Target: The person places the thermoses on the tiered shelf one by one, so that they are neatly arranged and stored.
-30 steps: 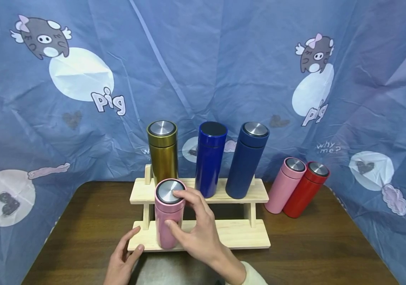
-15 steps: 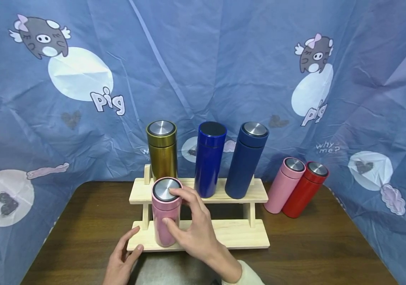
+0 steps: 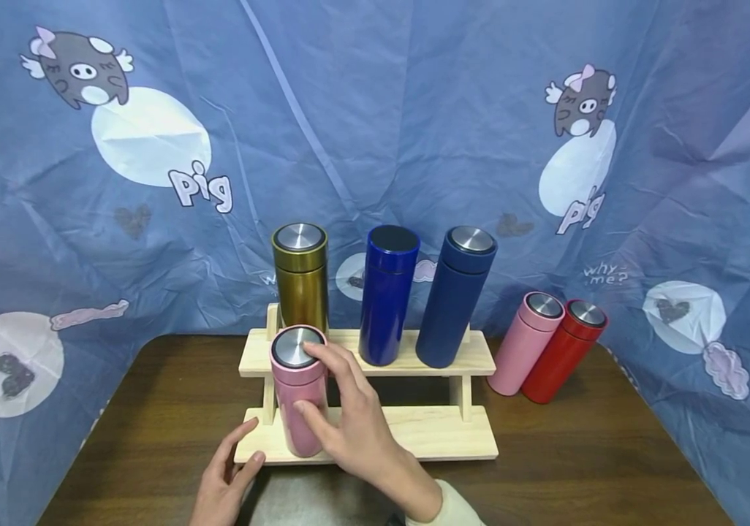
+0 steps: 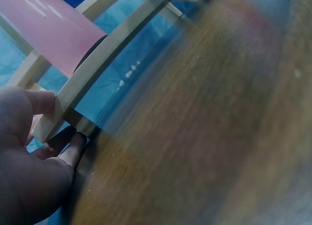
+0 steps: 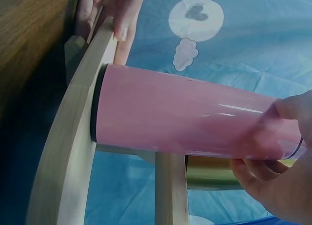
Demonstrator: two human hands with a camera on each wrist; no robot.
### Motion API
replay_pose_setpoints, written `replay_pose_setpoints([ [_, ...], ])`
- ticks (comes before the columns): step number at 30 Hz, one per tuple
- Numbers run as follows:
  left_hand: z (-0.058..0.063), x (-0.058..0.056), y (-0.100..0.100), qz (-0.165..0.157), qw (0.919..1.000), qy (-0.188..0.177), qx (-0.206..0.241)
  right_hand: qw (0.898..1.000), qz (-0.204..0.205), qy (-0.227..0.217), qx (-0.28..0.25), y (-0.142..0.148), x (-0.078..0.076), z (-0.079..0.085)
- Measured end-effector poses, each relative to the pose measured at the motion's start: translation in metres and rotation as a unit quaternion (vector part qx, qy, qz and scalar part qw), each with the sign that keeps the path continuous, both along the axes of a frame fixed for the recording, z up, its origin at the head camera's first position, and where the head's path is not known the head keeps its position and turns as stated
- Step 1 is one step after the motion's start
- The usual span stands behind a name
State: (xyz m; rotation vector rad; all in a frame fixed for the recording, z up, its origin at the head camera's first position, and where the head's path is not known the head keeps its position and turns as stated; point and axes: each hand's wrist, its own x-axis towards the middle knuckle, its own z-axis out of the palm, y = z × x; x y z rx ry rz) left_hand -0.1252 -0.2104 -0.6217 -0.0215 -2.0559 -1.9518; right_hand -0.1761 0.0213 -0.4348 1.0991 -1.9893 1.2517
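Observation:
In the head view, a pink thermos (image 3: 294, 427) with a silver-topped lid stands upright at the left end of the lower tier of a two-tier wooden rack (image 3: 430, 432). My right hand (image 3: 363, 438) holds it near the top, thumb on the front and fingertips at the lid and far side. The right wrist view shows the thermos's dark base (image 5: 99, 105) meeting the board. My left hand (image 3: 225, 478) grips the left end of the lower board; in the left wrist view, its fingers (image 4: 73, 149) are on either side of the board end (image 4: 56, 112).
On the upper tier stand a gold thermos (image 3: 299, 292), a glossy blue thermos (image 3: 387, 303) and a dark blue thermos (image 3: 457, 299). Right of the rack, another pink thermos (image 3: 525, 347) and a red thermos (image 3: 562, 354) stand together on the brown table (image 3: 585, 460). A blue cloth (image 3: 362, 109) hangs behind.
My right hand has shifted the pink thermos slightly left along the lower tier. The left hand stays at the rack's left end.

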Motion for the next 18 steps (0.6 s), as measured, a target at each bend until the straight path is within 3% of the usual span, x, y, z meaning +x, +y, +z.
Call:
replay_pose_setpoints([
  [6,-0.016,-0.005,-0.005,-0.008,0.9997,0.020,0.008,1.000,-0.011,0.005,0.012,0.001,0.000,-0.002],
  [11,-0.017,-0.006,-0.005,-0.017,0.9989,0.042,0.015,1.000,-0.016,0.002,0.017,0.002,0.002,-0.001],
  [18,-0.014,-0.005,-0.003,-0.004,0.9998,0.017,0.008,0.999,-0.021,-0.031,0.037,0.004,0.006,0.002],
])
